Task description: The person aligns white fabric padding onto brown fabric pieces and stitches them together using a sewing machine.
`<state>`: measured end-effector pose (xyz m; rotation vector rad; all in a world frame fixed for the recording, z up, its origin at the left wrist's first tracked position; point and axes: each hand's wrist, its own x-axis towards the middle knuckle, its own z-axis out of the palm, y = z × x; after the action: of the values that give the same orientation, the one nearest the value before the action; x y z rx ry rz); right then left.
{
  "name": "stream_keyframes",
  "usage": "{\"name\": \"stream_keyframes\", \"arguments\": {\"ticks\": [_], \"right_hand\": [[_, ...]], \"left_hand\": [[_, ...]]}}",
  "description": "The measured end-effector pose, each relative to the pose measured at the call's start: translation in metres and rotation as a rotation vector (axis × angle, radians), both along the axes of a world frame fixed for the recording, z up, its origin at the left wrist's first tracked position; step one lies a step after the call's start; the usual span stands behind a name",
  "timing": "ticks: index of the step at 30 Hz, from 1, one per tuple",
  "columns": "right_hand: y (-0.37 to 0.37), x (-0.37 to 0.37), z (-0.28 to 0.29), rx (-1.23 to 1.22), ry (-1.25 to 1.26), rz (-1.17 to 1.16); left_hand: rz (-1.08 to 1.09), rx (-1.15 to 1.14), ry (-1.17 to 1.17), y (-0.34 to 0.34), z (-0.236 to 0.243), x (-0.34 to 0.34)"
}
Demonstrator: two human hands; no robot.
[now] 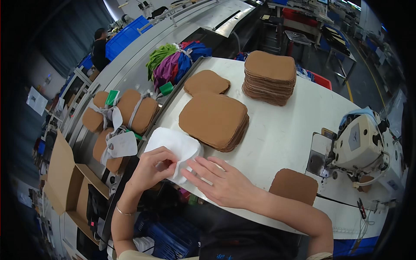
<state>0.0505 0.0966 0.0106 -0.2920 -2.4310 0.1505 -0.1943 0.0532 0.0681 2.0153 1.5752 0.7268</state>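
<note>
At the table's near left edge lies a stack of white rounded pieces [173, 141], soft like cloth or padding. My left hand [151, 169] pinches the near edge of a white piece between thumb and fingers. Beside it, my right hand [223, 182] has its fingers stretched out and apart, fingertips at the stack's near right edge. Just behind the white stack is a pile of brown rounded fabric pieces [212, 119]. A smaller brown pile [206, 82] lies behind that one. Near my right forearm rests a brown piece [294, 186], partly covered by the arm.
A tall brown stack [269, 76] stands at the back of the white table [277, 138]. On the right is a sewing machine [359, 143], with small snips [361, 209] in front. Tied brown bundles [138, 110], colourful cloth [173, 65] and an open cardboard box [69, 182] are on the left.
</note>
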Motion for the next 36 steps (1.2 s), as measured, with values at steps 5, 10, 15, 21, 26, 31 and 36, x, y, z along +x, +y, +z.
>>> {"name": "stream_keyframes", "arguments": {"ticks": [5, 10, 15, 21, 26, 31, 36], "right_hand": [[-0.001, -0.024, -0.008, 0.070, -0.037, -0.048], [-0.001, -0.016, -0.011, 0.169, -0.047, -0.049], [0.005, -0.027, -0.008, 0.175, 0.044, -0.008], [0.010, -0.029, -0.012, 0.317, 0.097, 0.013], [0.011, -0.028, -0.014, 0.254, 0.020, 0.022], [0.009, -0.030, 0.004, 0.134, -0.068, 0.068], [-0.019, 0.009, 0.031, -1.316, 0.523, 0.349]], "left_hand": [[0.097, -0.096, -0.284, 0.003, -0.012, -0.004], [0.149, -0.188, -0.465, 0.002, -0.021, -0.012], [0.133, -0.176, -0.457, 0.003, -0.019, -0.011], [0.150, -0.213, -0.534, 0.004, -0.020, -0.015], [0.152, -0.198, -0.632, 0.006, -0.040, -0.047], [0.334, 0.298, -1.594, 0.004, 0.011, -0.094], [0.193, 0.379, -0.687, -0.031, 0.032, -0.005]]}}
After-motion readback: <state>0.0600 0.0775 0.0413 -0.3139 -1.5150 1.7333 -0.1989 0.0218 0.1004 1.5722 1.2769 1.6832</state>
